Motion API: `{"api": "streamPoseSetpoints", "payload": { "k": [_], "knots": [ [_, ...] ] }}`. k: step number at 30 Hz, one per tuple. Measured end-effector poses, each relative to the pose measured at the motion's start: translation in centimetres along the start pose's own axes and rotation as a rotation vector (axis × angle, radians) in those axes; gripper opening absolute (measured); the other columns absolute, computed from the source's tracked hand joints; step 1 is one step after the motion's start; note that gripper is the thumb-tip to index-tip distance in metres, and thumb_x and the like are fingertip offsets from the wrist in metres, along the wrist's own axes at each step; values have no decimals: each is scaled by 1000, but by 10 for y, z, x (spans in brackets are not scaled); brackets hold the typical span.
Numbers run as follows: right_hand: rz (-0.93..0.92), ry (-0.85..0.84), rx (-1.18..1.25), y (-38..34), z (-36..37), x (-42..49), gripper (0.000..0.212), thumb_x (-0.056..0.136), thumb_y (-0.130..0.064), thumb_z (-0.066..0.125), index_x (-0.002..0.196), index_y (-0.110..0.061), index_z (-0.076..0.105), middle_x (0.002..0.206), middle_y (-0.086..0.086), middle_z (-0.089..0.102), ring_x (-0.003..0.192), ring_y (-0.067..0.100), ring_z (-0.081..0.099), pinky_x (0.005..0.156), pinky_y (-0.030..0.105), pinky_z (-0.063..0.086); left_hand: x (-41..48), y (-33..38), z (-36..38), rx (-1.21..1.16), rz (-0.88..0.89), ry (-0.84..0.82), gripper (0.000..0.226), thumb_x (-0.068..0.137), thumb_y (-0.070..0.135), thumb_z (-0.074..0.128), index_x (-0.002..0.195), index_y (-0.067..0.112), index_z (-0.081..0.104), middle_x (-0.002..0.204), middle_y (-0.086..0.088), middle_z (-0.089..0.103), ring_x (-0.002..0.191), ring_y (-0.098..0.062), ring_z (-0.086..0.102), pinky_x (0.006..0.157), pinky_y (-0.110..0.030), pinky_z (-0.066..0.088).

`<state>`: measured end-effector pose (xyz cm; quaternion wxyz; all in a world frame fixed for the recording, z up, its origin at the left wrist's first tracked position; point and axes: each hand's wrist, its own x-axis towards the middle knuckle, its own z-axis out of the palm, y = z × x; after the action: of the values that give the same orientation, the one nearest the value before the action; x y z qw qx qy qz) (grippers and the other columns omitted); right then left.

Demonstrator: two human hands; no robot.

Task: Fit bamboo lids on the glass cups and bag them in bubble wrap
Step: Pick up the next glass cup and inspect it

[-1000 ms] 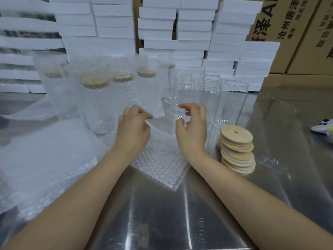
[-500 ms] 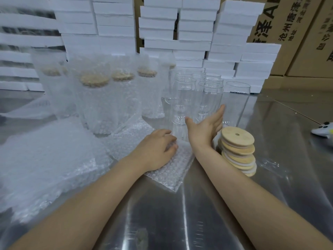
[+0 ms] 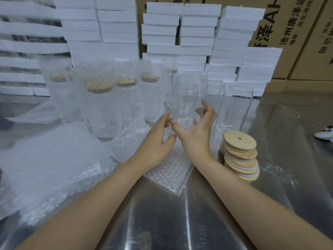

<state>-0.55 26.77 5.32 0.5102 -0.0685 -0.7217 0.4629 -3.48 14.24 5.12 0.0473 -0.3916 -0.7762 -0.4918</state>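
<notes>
Nearest you, both bare forearms reach forward over a shiny steel worktop (image 3: pixel 162 222). A flat bubble bag (image 3: pixel 167 175) lies on the worktop under and between your wrists. To its left is a loose pile of bubble wrap (image 3: pixel 45 159). Just right of your right wrist stands a stack of round bamboo lids (image 3: pixel 240 154); the top one has a small hole.

Your left hand (image 3: pixel 156 147) is open above the bag's far end, thumb apart from straight fingers that reach toward the base of a clear glass cup (image 3: pixel 187 94). Whether they touch it cannot be told. Your right hand (image 3: pixel 196 132) holds that cup upright and clear of the worktop, thumb across its base and fingers (image 3: pixel 204 109) curled round its far side. The cup has no lid.

Behind your left hand, wrapped cups (image 3: pixel 100 109) stand upright in bubble bags with lids on. Behind your right hand stand bare cups (image 3: pixel 236 105). A small white object (image 3: pixel 325 132) lies at the right edge.

Farthest back, white boxes (image 3: pixel 196 33) are stacked high, with brown cartons (image 3: pixel 297 33) to their right.
</notes>
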Motion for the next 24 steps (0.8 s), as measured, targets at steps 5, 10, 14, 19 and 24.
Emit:
{"api": "streamPoseSetpoints", "payload": {
  "k": [5, 10, 14, 19, 24],
  "knots": [
    [-96, -185, 26, 3, 7, 0, 75, 67, -18, 79, 129, -24, 38, 123, -30, 40, 114, -8, 48, 88, 10, 42, -4, 5, -6, 3, 52, 32, 87, 83, 22, 51, 133, 64, -7, 126, 58, 9, 124, 24, 26, 96, 5, 23],
    [-117, -254, 54, 10, 4, -1, 75, 67, -29, 81, 130, -29, 39, 121, -43, 36, 117, -12, 45, 89, 3, 37, -1, -3, -9, -6, 46, 1, 85, 85, 27, 49, 153, 25, -1, 149, 28, 13, 139, 8, 17, 115, -20, 21],
    [-84, -258, 84, 8, 5, 0, 77, 70, -19, 83, 125, -38, 34, 119, -44, 36, 116, -11, 46, 88, 4, 39, -1, -3, -9, -3, 48, 26, 85, 86, 32, 50, 155, 21, 2, 150, 22, 17, 142, 1, 20, 111, -14, 20],
    [-112, -306, 132, 8, 0, -3, 76, 75, -8, 76, 130, -35, 32, 127, -33, 40, 122, -1, 47, 99, 16, 41, 0, -6, -11, 0, 79, 39, 76, 97, 28, 52, 154, 31, 2, 156, 19, 15, 141, 8, 19, 112, -12, 19],
    [-95, -357, 182, -6, -8, -5, 81, 76, -30, 79, 141, -46, 34, 139, -16, 48, 131, 4, 43, 107, 31, 39, -2, 3, -13, -233, -15, 59, 74, 88, 51, 51, 144, 47, 3, 143, 24, 31, 118, 27, 33, 87, 2, 34]
  ]
}}
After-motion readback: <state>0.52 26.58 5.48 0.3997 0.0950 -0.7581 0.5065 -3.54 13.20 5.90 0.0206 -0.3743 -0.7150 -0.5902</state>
